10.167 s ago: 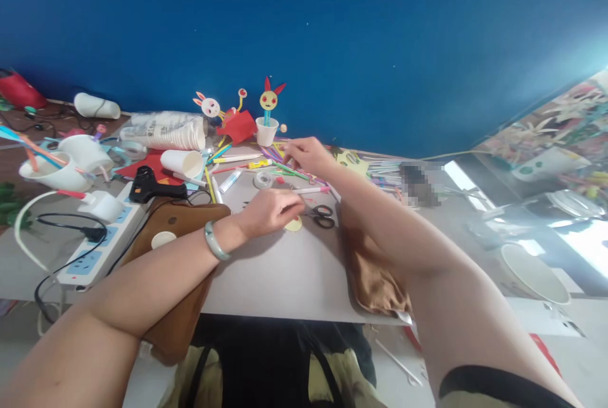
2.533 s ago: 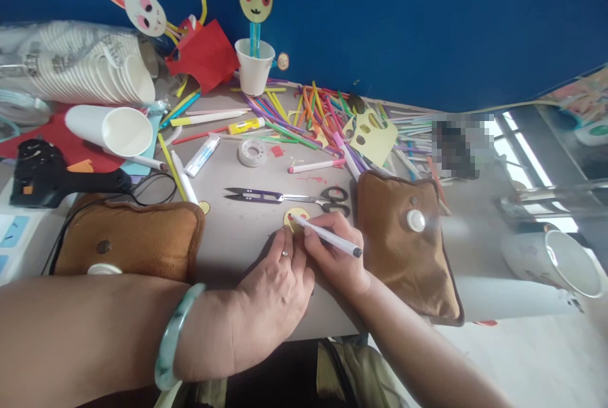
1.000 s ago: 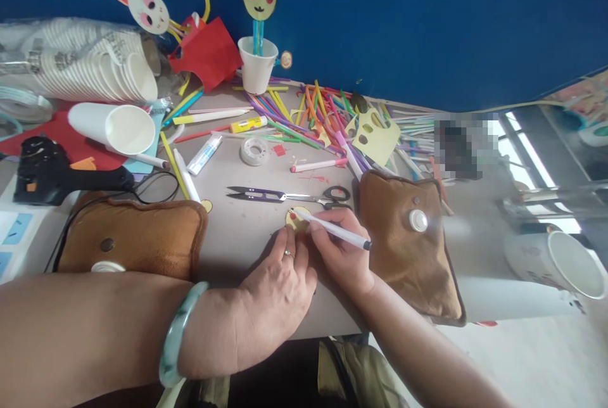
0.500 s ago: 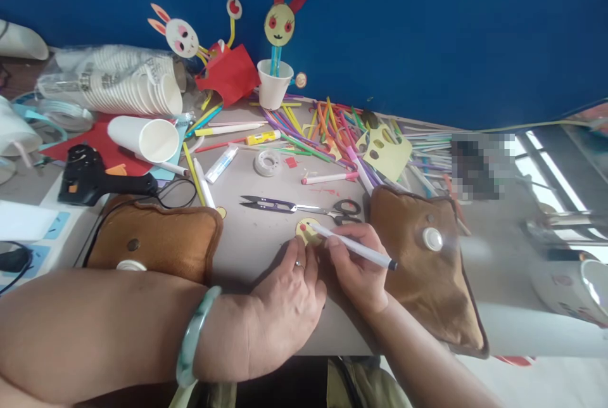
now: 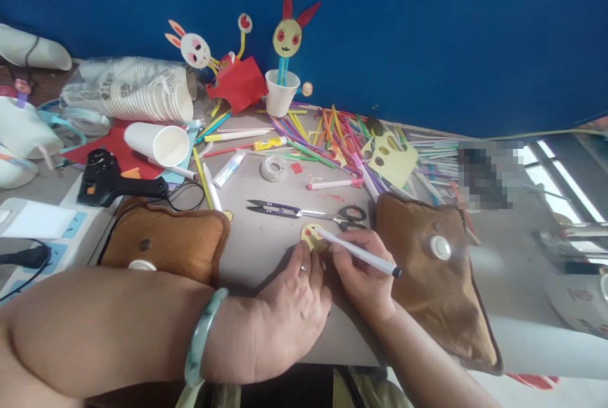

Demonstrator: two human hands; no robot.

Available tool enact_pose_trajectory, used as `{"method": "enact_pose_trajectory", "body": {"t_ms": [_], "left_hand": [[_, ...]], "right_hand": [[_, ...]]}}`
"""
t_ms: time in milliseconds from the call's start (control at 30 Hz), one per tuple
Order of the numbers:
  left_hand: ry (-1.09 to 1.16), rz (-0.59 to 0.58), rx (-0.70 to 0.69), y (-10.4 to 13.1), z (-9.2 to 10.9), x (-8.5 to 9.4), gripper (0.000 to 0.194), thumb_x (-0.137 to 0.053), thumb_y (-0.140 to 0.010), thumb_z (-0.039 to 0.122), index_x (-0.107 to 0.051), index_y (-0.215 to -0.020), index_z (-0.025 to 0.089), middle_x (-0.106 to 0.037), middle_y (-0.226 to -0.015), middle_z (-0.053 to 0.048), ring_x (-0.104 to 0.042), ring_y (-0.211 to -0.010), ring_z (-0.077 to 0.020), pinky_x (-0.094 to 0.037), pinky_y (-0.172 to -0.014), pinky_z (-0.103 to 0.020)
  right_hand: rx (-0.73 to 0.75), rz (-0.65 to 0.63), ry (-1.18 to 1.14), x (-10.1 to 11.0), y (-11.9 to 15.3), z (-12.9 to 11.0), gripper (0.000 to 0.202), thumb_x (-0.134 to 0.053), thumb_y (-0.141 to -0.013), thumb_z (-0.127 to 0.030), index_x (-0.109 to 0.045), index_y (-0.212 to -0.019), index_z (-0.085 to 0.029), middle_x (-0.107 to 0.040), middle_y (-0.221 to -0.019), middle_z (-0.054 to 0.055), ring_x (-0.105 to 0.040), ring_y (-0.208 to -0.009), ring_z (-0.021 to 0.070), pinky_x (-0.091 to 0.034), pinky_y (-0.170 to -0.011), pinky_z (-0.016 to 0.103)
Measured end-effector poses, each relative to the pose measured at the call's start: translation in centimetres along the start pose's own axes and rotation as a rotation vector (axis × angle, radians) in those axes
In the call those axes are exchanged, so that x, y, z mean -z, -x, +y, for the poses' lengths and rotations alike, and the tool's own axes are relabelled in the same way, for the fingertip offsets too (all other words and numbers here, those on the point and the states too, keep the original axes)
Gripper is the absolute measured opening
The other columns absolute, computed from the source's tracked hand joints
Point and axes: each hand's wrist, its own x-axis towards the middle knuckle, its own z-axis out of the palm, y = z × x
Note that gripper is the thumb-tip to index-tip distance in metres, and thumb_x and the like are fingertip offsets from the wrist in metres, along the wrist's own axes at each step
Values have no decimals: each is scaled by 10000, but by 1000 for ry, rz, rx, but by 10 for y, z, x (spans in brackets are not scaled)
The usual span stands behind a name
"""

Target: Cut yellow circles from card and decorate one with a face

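Observation:
A small yellow paper disc with a red spot lies on the grey table. The fingertips of my left hand press on its lower edge, the fingers stretched out flat. My right hand grips a white pen with a black end, its tip touching or just above the disc's upper right part. Just beyond the disc lie dark scissors and purple-black thread snips.
Brown cushions flank my hands, the right one near my forearm. A glue gun, white cups, a tape roll, markers and colourful sticks lie beyond. Paper rabbit figures stand at the blue wall.
The whole view has shifted, so everything appears slightly lower and further right. My left hand still presses on the disc and my right hand keeps the pen at it.

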Motion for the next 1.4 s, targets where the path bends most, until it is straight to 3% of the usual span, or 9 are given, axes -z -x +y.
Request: {"method": "enact_pose_trajectory", "body": {"t_ms": [400,867,1400], "left_hand": [[-8,44,0,2,-3,5,514,-599,-831,497,-675,-1143,96,-572,-1339,-264,-509,-1279,-404,-258,-1090,-541],[5,120,16,3,1,-3,412,-630,-790,470,-687,-935,89,-630,-1254,-260,-542,-1224,-418,-237,-1083,-563],[18,113,-7,4,2,-5,443,-597,-823,465,-674,-1010,71,-607,-1285,-266,-532,-1235,-426,-245,-1080,-572]], "right_hand": [[-78,-29,38,0,-1,-1,82,-596,-786,-160,-552,-745,-215,-606,-556,-55,-557,-447,102,-456,-448,203],[-66,-98,59,0,1,-5,88,-621,-794,-227,-565,-726,-219,-644,-583,-38,-579,-467,107,-468,-456,213],[-72,-112,56,-1,0,-7,99,-621,-784,-213,-560,-708,-218,-646,-571,-39,-572,-462,103,-461,-449,208]]}}
